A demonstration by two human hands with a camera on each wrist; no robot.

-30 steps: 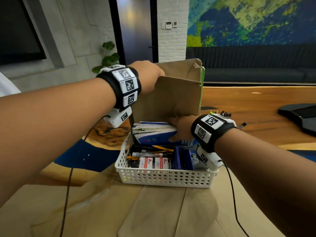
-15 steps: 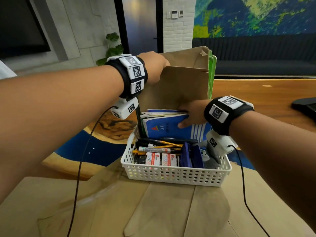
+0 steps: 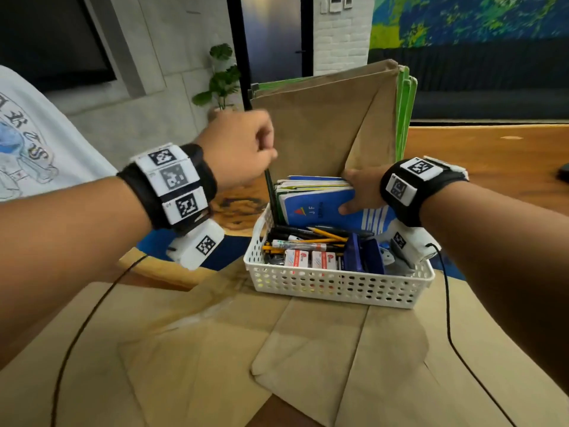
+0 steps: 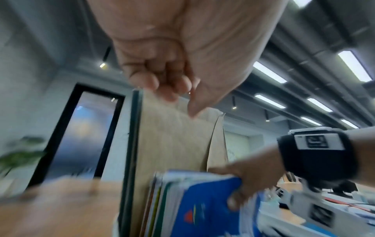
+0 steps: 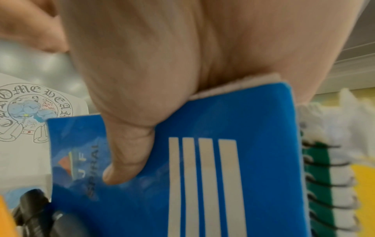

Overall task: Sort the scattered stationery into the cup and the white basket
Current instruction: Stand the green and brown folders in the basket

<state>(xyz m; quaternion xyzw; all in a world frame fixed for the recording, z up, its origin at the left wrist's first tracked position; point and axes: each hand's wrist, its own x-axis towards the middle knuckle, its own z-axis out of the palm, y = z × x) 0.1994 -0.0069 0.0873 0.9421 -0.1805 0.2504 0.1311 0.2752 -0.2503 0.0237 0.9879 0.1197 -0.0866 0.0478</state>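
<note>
At the far side of the white basket (image 3: 338, 286), a brown envelope (image 3: 323, 124) and green folders (image 3: 405, 115) are stood upright; their lower ends are hidden by the notebooks. The blue notebook (image 3: 320, 206) is gripped by the right hand (image 3: 361, 189), thumb on its cover. The left hand (image 3: 238, 146) is curled, pinching the envelope's left edge. Pens, pencils and small boxes (image 3: 309, 259) are held in the basket's near part. More envelopes (image 3: 308, 359) lie nearer.

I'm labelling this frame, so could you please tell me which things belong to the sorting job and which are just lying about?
Part of the job:
white basket
blue notebook, gripped by the right hand
brown envelope, pinched by the left hand
pens and pencils

Lying about:
flat brown envelopes on the table
potted plant
</note>
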